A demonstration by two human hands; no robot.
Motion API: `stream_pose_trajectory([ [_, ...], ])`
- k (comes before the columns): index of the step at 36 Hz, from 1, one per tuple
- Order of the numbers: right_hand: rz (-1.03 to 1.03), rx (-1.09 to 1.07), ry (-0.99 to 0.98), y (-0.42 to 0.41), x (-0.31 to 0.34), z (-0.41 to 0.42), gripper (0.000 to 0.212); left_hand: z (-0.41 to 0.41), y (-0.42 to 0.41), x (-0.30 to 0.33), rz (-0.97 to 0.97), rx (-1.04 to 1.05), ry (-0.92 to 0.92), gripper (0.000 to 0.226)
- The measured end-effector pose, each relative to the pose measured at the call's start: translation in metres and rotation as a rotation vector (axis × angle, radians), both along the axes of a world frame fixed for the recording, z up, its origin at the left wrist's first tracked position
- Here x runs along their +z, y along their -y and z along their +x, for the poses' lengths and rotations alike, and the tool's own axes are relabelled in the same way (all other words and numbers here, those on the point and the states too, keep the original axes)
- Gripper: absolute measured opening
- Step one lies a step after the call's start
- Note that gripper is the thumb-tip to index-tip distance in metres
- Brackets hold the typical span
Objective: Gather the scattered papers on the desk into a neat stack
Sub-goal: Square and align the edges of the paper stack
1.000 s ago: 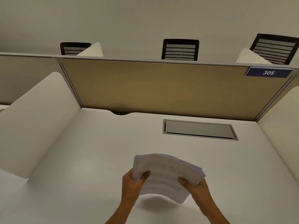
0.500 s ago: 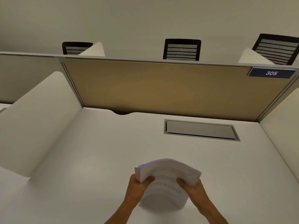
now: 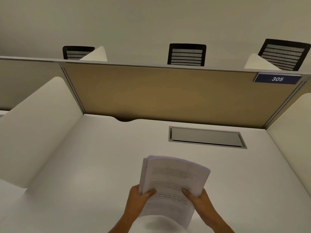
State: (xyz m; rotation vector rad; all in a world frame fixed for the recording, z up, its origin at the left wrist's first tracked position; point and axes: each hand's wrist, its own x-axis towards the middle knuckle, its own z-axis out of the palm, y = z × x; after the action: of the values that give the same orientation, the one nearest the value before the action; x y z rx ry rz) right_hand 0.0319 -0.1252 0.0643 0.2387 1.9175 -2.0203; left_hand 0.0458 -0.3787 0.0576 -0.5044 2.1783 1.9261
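Gathering stage, head view. I hold the sheaf of white printed paper sheets (image 3: 175, 180) upright above the near edge of the plain white counter (image 3: 87, 174), one hand on each lower corner. My left hand (image 3: 137, 201) wraps the left edge, thumb pressed on the front page; my right hand (image 3: 199, 200) mirrors it on the right edge. The fingers of both hands are closed on the sheaf, thumbs in front, the remaining fingers hidden behind the pages. This two-sided grip lets the long edges be squeezed into line while the bottom edge is, I judge, about to be tapped square on the counter. The sheets are not yet flush: several upper left corners fan out, and the top bows away from me. No loose sheets show elsewhere on the counter, so collection appears finished and only squaring and laying flat remain. Behind stand the grey rectangular cable hatch (image 3: 206, 137), the tan fabric divider panel (image 3: 159, 93) and the blue label reading 305 (image 3: 277, 79)
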Motion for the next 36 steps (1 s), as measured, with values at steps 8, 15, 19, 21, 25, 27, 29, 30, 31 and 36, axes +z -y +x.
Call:
stream_pose_trajectory([
  [8, -0.257, -0.091, 0.112, -0.009, -0.021, 0.006, 0.051, -0.001, 0.036, 0.007, -0.104, -0.246, -0.007, 0.028],
  [15, -0.312, -0.249, 0.193, -0.033, -0.028, 0.007, 0.056, -0.026, 0.057, 0.04, -0.424, -0.4, -0.04, 0.007],
  [19, -0.26, -0.174, 0.18, -0.053, -0.019, 0.003, 0.056, -0.047, 0.069, 0.063, -0.608, -0.516, -0.074, 0.01],
  [21, -0.244, -0.113, 0.169, -0.058, -0.015, 0.002, 0.053, -0.056, 0.069, 0.072, -0.67, -0.567, -0.07, 0.004],
  [25, -0.036, 0.085, 0.087, -0.05, 0.001, 0.0, 0.055, -0.066, 0.062, 0.078, -0.825, -0.674, -0.085, 0.008],
  [27, 0.063, 0.154, 0.032, -0.041, 0.006, -0.004, 0.053, -0.066, 0.057, 0.078, -0.917, -0.739, -0.139, 0.013],
  [29, 0.113, 0.091, 0.003, -0.034, 0.009, -0.01, 0.049, -0.066, 0.052, 0.08, -0.98, -0.779, -0.197, 0.013],
  [30, 0.132, 0.059, -0.014, -0.032, 0.01, -0.013, 0.044, -0.065, 0.051, 0.081, -1.008, -0.79, -0.223, 0.014],
  [31, 0.143, 0.047, -0.031, -0.031, 0.01, -0.016, 0.037, -0.064, 0.05, 0.082, -1.031, -0.8, -0.247, 0.015],
  [36, 0.131, 0.086, -0.04, -0.028, 0.005, -0.018, 0.017, -0.053, 0.067, 0.077, -0.938, -0.785, -0.177, 0.015],
])
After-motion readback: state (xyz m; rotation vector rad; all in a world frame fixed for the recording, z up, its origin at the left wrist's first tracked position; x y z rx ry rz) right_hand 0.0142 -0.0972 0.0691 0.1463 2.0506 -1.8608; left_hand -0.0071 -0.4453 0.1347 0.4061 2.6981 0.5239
